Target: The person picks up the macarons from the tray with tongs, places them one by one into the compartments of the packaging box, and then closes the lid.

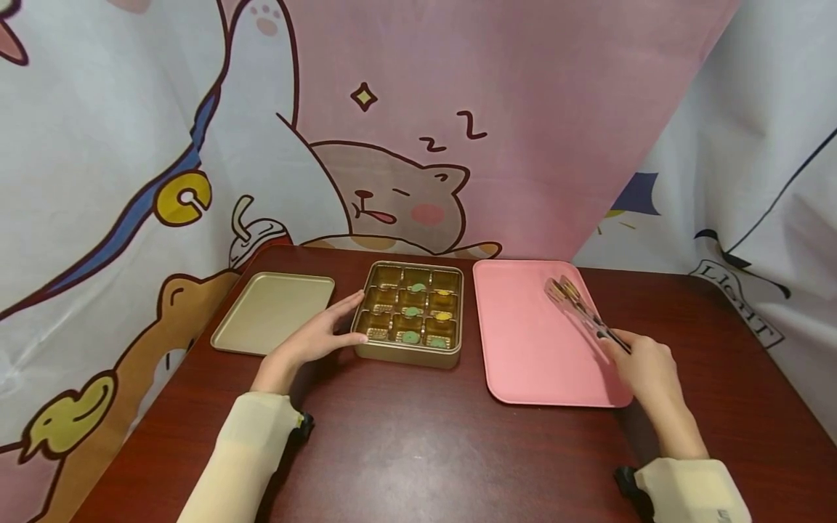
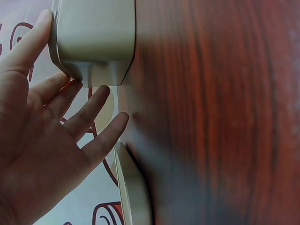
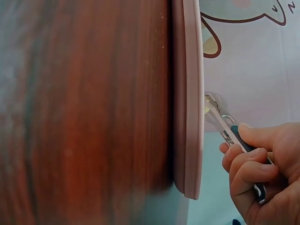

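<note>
In the head view, a gold tin [image 1: 408,354] with a divided insert stands at mid-table. Small green pieces [image 1: 410,337] and yellow pieces [image 1: 442,316] lie in several compartments of its middle and right columns. My left hand [image 1: 312,338] is at the tin's left side, its fingers spread. The left wrist view puts the thumb and some fingertips against the tin [image 2: 96,33], the others apart. With my right hand [image 1: 647,367] I grip metal tongs [image 1: 588,312] by their dark handle, tips over the pink tray [image 1: 523,349]. A yellow bit [image 3: 206,107] shows by the tongs' tips in the right wrist view.
To the left of the tin a flat gold lid [image 1: 275,312] lies on the dark red wooden table [image 1: 405,436]. The pink tray is to the tin's right, a narrow gap between them. Cartoon-printed cloth [image 1: 523,109] hangs behind the table and at both sides.
</note>
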`<action>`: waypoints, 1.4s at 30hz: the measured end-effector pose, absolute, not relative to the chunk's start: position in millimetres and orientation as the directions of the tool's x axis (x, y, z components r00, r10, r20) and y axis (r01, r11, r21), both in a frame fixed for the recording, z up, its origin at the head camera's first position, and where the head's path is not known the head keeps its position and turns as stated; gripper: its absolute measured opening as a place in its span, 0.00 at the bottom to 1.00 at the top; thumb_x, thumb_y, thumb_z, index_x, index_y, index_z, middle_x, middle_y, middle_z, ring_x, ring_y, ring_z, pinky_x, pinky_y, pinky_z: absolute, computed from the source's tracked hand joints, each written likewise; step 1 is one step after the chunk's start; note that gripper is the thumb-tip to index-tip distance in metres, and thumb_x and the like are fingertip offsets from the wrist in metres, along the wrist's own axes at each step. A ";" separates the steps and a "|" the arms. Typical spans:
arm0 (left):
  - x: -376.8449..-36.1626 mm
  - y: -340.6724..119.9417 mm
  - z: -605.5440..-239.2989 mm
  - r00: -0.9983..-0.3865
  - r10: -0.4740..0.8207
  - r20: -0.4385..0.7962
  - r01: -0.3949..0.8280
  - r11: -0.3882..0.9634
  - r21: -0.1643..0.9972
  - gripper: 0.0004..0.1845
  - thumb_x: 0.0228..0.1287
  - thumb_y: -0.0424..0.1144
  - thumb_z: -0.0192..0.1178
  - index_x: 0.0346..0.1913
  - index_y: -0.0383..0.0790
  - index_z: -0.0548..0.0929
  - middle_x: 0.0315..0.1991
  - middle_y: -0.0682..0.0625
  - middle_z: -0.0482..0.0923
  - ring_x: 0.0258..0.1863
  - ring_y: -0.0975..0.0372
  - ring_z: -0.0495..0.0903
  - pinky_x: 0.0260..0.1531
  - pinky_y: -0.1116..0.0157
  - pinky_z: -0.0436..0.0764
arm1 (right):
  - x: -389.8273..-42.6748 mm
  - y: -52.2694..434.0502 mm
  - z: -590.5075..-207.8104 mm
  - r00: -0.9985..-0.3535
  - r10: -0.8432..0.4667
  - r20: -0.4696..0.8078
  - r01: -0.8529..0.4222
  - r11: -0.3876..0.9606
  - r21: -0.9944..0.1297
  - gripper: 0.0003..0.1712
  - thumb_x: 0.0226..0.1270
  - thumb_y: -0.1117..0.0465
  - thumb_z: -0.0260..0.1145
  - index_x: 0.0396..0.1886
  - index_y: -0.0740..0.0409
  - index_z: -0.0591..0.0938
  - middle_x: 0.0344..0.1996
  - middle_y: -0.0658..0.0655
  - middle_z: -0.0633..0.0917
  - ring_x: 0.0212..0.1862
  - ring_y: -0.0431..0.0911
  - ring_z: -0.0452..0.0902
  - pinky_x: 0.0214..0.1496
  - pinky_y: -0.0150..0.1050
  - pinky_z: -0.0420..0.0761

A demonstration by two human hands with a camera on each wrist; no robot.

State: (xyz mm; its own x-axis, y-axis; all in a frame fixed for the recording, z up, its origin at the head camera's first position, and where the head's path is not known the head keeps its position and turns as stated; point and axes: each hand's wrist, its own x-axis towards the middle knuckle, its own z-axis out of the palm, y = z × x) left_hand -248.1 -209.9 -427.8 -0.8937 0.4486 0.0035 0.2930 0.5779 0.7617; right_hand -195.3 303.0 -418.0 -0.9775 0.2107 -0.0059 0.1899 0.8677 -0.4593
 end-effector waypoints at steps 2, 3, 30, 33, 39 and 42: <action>-248.1 -210.0 -427.8 -0.894 0.448 0.004 0.291 0.574 0.766 0.46 0.65 0.42 0.67 0.79 0.37 0.53 0.81 0.42 0.47 0.80 0.46 0.48 0.72 0.43 0.61 | -194.6 303.0 -417.8 -0.978 0.208 0.002 0.183 0.867 -0.463 0.30 0.76 0.52 0.57 0.67 0.70 0.73 0.60 0.82 0.73 0.58 0.75 0.69 0.55 0.71 0.70; -248.0 -210.0 -427.9 -0.893 0.451 0.006 0.294 0.571 0.766 0.46 0.65 0.42 0.67 0.79 0.37 0.53 0.81 0.41 0.47 0.80 0.46 0.48 0.72 0.43 0.61 | -194.2 303.1 -417.6 -0.979 0.204 0.005 0.179 0.868 -0.462 0.30 0.77 0.52 0.57 0.66 0.70 0.73 0.60 0.82 0.73 0.58 0.75 0.69 0.55 0.71 0.70; -247.5 -209.2 -427.3 -0.889 0.458 0.021 0.314 0.575 0.755 0.46 0.66 0.44 0.66 0.79 0.36 0.53 0.81 0.38 0.47 0.79 0.44 0.49 0.71 0.41 0.63 | -182.0 263.2 -405.7 -0.979 0.071 0.193 -0.034 0.871 -0.490 0.24 0.74 0.55 0.61 0.60 0.68 0.80 0.25 0.60 0.85 0.24 0.45 0.67 0.23 0.35 0.62; -248.4 -209.7 -427.9 -0.890 0.456 0.011 0.305 0.577 0.757 0.45 0.66 0.43 0.66 0.79 0.37 0.53 0.81 0.39 0.46 0.79 0.44 0.49 0.71 0.42 0.62 | -180.6 258.5 -403.2 -0.974 0.057 0.217 -0.059 0.869 -0.491 0.24 0.74 0.55 0.62 0.60 0.68 0.81 0.23 0.59 0.85 0.23 0.44 0.67 0.23 0.35 0.62; -249.4 -210.2 -429.7 -0.889 0.457 0.017 0.307 0.568 0.764 0.45 0.67 0.42 0.66 0.79 0.36 0.53 0.81 0.39 0.46 0.79 0.43 0.49 0.71 0.41 0.62 | -177.7 248.2 -396.4 -0.966 0.033 0.255 -0.102 0.861 -0.498 0.22 0.73 0.56 0.64 0.57 0.67 0.82 0.22 0.57 0.85 0.23 0.44 0.68 0.23 0.35 0.63; -249.8 -210.4 -429.9 -0.890 0.455 0.016 0.305 0.570 0.763 0.45 0.66 0.42 0.66 0.79 0.36 0.53 0.81 0.39 0.46 0.79 0.44 0.50 0.71 0.42 0.62 | -175.7 241.8 -392.9 -0.965 0.016 0.263 -0.123 0.856 -0.502 0.21 0.72 0.56 0.64 0.57 0.66 0.83 0.24 0.57 0.86 0.25 0.44 0.70 0.24 0.34 0.64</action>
State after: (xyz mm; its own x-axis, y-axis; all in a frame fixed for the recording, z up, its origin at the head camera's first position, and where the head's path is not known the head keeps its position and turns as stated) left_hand -249.8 -210.4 -429.9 -0.8904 0.4549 0.0159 0.3050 0.5703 0.7628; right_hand -175.7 241.8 -392.9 -0.9646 0.0157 0.2634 -0.1231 0.8561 -0.5019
